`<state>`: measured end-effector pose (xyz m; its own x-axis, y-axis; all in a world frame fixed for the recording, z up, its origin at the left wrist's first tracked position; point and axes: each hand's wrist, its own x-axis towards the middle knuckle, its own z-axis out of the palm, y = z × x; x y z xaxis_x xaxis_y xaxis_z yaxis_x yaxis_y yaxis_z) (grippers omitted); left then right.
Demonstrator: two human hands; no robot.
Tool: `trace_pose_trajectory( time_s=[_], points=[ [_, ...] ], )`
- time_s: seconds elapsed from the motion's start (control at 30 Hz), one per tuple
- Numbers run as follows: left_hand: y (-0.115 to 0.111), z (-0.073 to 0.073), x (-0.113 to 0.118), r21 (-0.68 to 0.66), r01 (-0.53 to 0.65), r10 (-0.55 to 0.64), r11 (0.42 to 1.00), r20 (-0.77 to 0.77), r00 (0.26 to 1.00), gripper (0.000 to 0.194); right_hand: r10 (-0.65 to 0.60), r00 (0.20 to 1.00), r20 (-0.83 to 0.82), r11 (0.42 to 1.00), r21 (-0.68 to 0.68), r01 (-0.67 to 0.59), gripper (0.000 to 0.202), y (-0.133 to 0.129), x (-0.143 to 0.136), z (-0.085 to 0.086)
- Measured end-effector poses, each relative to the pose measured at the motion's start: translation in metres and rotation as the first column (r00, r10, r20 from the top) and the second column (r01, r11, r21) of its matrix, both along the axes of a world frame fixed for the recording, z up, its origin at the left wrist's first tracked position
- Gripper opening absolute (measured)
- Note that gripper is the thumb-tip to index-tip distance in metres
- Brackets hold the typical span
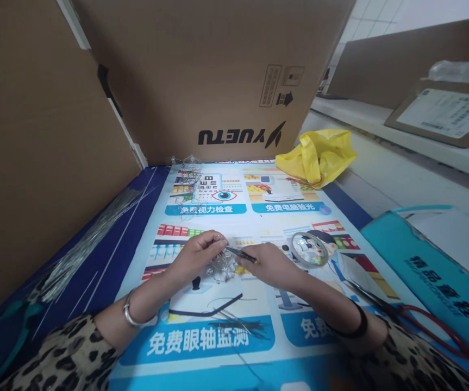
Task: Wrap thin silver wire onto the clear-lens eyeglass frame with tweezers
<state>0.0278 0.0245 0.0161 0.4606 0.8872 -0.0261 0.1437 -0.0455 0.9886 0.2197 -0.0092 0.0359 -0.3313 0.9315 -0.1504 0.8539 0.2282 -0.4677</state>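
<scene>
In the middle of the poster-covered table, my left hand (pixel 199 255) pinches a small piece of thin wire strung with clear beads (pixel 221 268). My right hand (pixel 274 264) is closed around a pair of pliers (pixel 241 253), whose dark jaws point left and meet the work at my left fingertips. Whether the jaws grip the wire is too small to tell. Below the hands lie loose thin wires (pixel 238 325). A round clear dish of beads (pixel 310 250) stands just right of my right hand.
Long wires (pixel 91 239) lie bundled at left, near a green-handled tool (pixel 20 317). Red-handled scissors (pixel 432 326) and a teal box (pixel 430 266) are at right. Behind are beaded wire pieces (pixel 187 168), a yellow bag (pixel 318 157) and a tall cardboard box (pixel 201 81).
</scene>
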Motion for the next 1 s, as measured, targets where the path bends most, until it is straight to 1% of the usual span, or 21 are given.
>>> trace_pose_trajectory(
  time_s=[0.13,0.23,0.33,0.43,0.53,0.67,0.83,1.0],
  points=[
    [0.001,-0.003,0.0,0.028,-0.025,0.025,0.999,-0.013,1.0,0.024,0.014,0.999,0.035,1.0,-0.005,-0.014,0.026,0.0,0.0,0.004],
    [0.002,-0.004,-0.001,0.053,-0.031,0.032,0.998,-0.021,0.999,0.023,0.01,0.993,0.119,1.0,0.009,-0.011,0.022,0.001,0.001,0.008],
    [0.003,-0.004,-0.002,0.063,-0.045,0.047,0.997,-0.027,0.999,0.021,0.028,0.971,0.239,0.993,0.105,-0.054,0.019,0.001,0.001,0.011],
    [0.004,-0.002,-0.002,0.061,-0.066,0.068,0.996,-0.033,0.997,0.02,0.033,0.923,0.383,0.969,0.215,-0.123,0.016,0.001,0.0,0.013],
    [0.003,0.0,-0.002,0.079,-0.088,0.091,0.993,-0.039,0.995,0.019,0.015,0.88,0.475,0.947,0.277,-0.165,0.017,0.001,-0.004,0.015],
    [0.002,0.002,-0.002,0.156,-0.12,0.13,0.98,-0.052,0.99,0.016,0.001,0.86,0.51,0.927,0.322,-0.192,0.017,0.003,-0.006,0.015],
    [0.002,0.001,-0.003,0.281,-0.144,0.167,0.949,-0.059,0.984,0.016,0.0,0.858,0.513,0.902,0.37,-0.221,0.013,0.007,-0.007,0.014],
    [0.002,0.001,-0.004,0.32,-0.15,0.178,0.935,-0.059,0.982,0.016,0.006,0.859,0.512,0.89,0.388,-0.238,0.011,0.011,-0.009,0.013]
  ],
)
